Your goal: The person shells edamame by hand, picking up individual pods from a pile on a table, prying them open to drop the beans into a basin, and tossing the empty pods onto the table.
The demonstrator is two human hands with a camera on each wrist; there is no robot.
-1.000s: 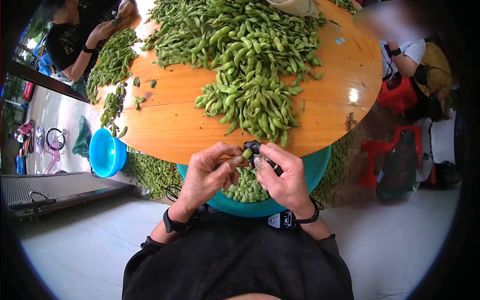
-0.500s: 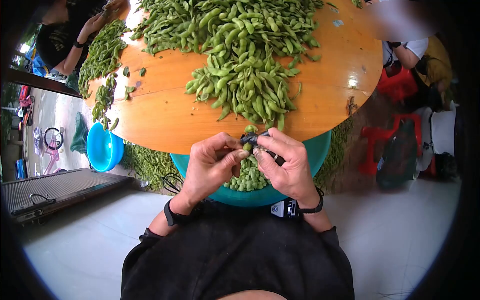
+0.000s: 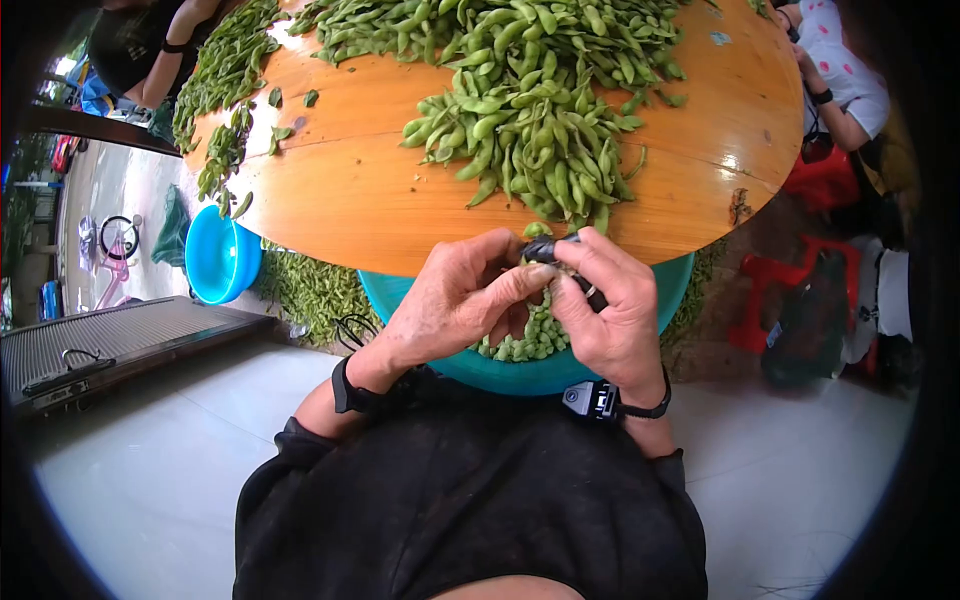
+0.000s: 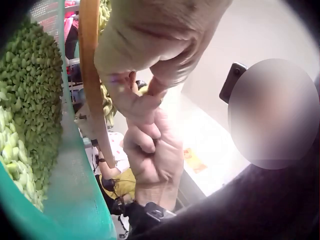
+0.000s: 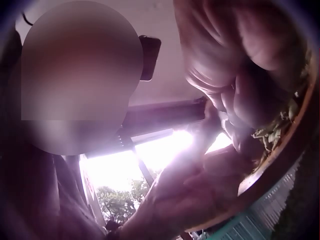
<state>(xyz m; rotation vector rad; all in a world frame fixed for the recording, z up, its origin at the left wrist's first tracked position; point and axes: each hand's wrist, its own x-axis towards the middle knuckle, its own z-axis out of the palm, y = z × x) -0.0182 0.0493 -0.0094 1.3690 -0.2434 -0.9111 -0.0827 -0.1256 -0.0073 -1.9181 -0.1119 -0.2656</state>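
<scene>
Both hands are held together just off the near edge of the round wooden surface (image 3: pixel 340 200), above a teal basin (image 3: pixel 390 300) that sits partly under that edge.

Left hand (image 3: pixel 450 300): the grip is closed, with the thumb and forefinger tips pinched on a pod (image 4: pixel 144 91). Only a small green end of it is seen, in the left wrist view.

Right hand (image 3: pixel 615 315): the grip is clamped round a small dark tool (image 3: pixel 545 248). The head of the tool is touched by the left fingertips.

The basin is seen to hold a heap of cut pods (image 3: pixel 530 340), directly beneath the hands.

A large pile of green pods (image 3: pixel 540 140) is spread from the middle of the surface to its near edge, just beyond the hands. A thinner row of pods (image 3: pixel 225 110) lies along the left edge.

A blue bowl (image 3: pixel 215 260) stands on the floor beyond the left edge, with loose pods (image 3: pixel 310 290) beside it on the floor.

The right wrist view is blurred, and only fingers and the surface's edge can be made out.
</scene>
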